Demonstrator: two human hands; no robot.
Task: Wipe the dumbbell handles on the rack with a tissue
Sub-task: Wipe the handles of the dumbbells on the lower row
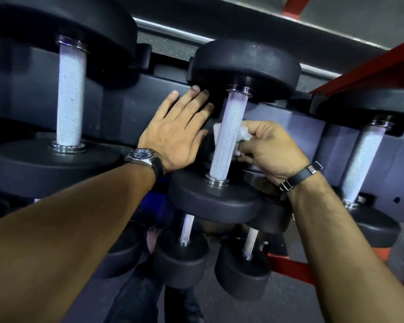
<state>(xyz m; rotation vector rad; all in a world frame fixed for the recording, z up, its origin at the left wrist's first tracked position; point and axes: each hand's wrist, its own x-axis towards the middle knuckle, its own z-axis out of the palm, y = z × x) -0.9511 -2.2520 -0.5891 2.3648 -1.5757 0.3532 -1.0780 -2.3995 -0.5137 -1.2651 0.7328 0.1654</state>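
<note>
L hand (176, 131) flat, braces dumbbell (231, 127); R hand (269, 151) pinches tissue (244, 132) behind handle (228, 136). Risk: knurling shreds tissue, dumbbell rolls.

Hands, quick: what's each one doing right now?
Left hand: open, fingers straight, resting flat against the rack.
Right hand: closed, pinching the tissue around the middle dumbbell handle.

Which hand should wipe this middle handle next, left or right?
Right. The right hand already pinches the tissue against the middle dumbbell's handle. The left hand lies flat with straight fingers, without tissue.
</note>
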